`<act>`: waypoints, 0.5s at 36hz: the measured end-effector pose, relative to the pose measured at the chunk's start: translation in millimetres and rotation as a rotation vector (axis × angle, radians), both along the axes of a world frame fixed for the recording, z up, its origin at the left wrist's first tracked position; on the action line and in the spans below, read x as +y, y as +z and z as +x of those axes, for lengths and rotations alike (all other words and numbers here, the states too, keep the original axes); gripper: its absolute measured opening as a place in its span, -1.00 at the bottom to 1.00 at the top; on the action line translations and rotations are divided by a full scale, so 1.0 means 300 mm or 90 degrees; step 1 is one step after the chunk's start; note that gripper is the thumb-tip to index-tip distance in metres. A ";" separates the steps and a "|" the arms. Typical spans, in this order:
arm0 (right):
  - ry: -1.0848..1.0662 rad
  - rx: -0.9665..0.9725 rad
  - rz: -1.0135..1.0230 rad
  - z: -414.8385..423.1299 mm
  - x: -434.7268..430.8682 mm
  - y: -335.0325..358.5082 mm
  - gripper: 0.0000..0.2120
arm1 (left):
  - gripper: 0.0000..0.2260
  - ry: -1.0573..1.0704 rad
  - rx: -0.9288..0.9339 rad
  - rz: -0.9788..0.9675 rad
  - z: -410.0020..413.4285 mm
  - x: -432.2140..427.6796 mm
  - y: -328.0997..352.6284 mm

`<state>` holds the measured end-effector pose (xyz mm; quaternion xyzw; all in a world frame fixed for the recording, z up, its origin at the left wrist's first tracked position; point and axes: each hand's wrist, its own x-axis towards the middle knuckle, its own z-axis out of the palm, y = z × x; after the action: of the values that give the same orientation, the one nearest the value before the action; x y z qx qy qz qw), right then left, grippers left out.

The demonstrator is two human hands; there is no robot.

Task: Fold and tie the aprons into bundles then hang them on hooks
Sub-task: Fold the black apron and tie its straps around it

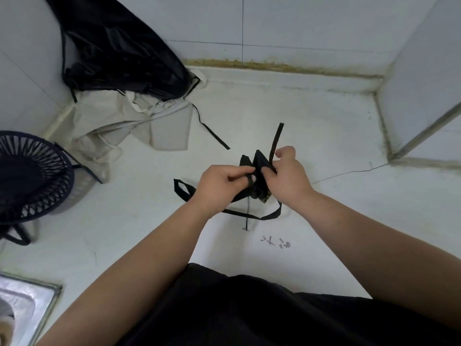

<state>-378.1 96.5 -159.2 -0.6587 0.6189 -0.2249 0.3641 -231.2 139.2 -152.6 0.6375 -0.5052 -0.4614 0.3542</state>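
While holding the folded black apron (pixel 259 162), hands close together, pinched its far strap (pixel 277 138) with the right hand (pixel 287 178), another with the left hand (pixel 219 186).

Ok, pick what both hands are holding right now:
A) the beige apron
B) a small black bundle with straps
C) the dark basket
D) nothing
B: the left hand and the right hand both pinch the black bundle, its straps trailing on the counter; the beige apron lies crumpled by the wall, away from both hands.
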 end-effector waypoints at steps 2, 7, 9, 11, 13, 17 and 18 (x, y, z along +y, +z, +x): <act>-0.026 -0.006 0.010 -0.004 -0.006 -0.001 -0.68 | -0.83 -0.013 -0.093 -0.035 -0.011 -0.006 -0.006; 0.000 0.004 -0.031 0.002 -0.001 0.015 -0.84 | -0.82 0.069 -0.179 -0.174 -0.043 -0.019 -0.018; 0.026 0.031 -0.079 0.007 0.011 0.025 -0.78 | -0.83 0.087 -0.152 -0.199 -0.059 -0.021 -0.019; 0.043 0.038 -0.126 0.006 0.021 0.031 -0.76 | -0.82 0.076 -0.131 -0.215 -0.070 -0.020 -0.018; 0.061 0.024 -0.149 -0.002 0.023 0.034 -0.76 | -0.80 0.065 -0.107 -0.213 -0.076 -0.021 -0.008; 0.033 -0.085 -0.090 -0.023 0.010 0.041 -0.78 | -0.83 0.085 -0.050 -0.172 -0.071 -0.039 0.003; 0.022 -0.129 -0.066 -0.025 0.007 0.043 -0.79 | -0.84 0.102 0.004 -0.149 -0.070 -0.041 0.009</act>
<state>-385.7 98.7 -146.2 -0.6610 0.5551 -0.3158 0.3940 -252.2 126.8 -149.9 0.6287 -0.5021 -0.3716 0.4632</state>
